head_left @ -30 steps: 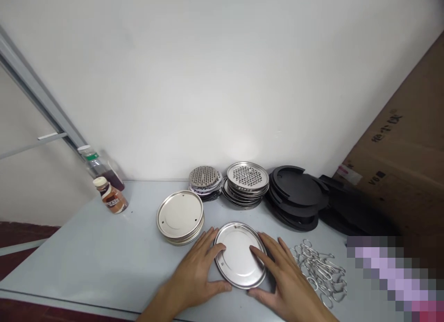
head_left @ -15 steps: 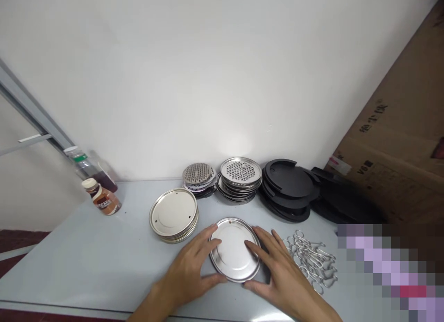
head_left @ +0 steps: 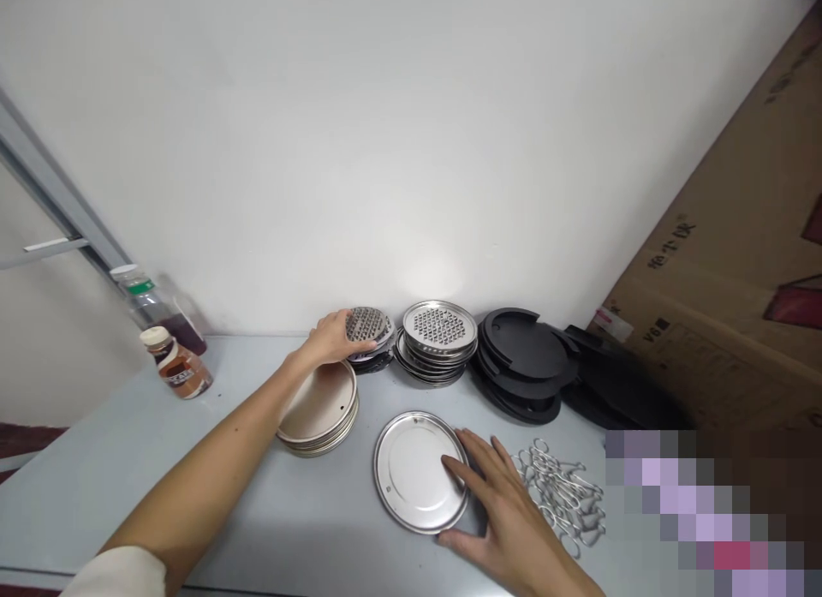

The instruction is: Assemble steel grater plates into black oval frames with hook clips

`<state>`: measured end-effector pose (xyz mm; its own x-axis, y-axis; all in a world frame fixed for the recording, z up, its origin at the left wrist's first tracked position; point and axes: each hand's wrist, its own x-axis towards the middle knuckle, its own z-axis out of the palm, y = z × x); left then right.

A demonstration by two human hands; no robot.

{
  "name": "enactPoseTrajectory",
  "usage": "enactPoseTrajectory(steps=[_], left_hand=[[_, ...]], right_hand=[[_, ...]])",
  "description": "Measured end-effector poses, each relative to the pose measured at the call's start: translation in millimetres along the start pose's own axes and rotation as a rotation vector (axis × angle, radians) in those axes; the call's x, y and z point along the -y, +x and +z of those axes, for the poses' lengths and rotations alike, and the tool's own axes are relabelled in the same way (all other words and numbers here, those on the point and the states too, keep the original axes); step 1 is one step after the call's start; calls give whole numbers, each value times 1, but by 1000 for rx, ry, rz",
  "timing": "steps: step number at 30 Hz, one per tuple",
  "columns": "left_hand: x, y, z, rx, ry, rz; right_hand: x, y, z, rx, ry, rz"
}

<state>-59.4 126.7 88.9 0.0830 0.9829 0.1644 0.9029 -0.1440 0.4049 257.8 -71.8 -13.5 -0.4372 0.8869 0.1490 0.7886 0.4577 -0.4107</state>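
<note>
Head view: left hand (head_left: pixel 330 340) grasps one perforated disc (head_left: pixel 368 325); right hand (head_left: pixel 507 516), fingers spread, steadies one plate (head_left: pixel 414 468).

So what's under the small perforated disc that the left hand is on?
The left hand rests on the small perforated disc, which tops a short stack of similar discs with dark edges. How many lie beneath cannot be counted; the hand covers the stack's left side.

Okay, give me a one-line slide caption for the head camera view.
Left hand on small perforated disc stack, right hand steadying a lone metal lid on the grey table.
</note>
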Motion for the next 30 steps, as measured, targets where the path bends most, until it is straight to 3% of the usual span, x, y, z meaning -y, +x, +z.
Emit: enactPoseTrajectory(steps=[4, 8, 12, 16, 19, 22, 30], left_hand=[[-4, 0, 1, -2, 21, -3], [-18, -8, -19, -61, 38, 15], [-44, -62, -30, -73, 23, 123], [-66, -143, 5, 117, -122, 202], [-68, -179, 44, 221, -194, 185], [-60, -186, 68, 267, -194, 166], [-45, -179, 83, 323, -248, 257]], right_hand=[[0, 1, -1, -1, 9, 5], [1, 2, -1, -2, 20, 12], [5, 1, -3, -9, 81, 63], [9, 0, -5, -26, 129, 94], [9, 0, -4, -48, 125, 67], [8, 0, -3, -50, 111, 35], [3, 1, -1, -31, 51, 8]])
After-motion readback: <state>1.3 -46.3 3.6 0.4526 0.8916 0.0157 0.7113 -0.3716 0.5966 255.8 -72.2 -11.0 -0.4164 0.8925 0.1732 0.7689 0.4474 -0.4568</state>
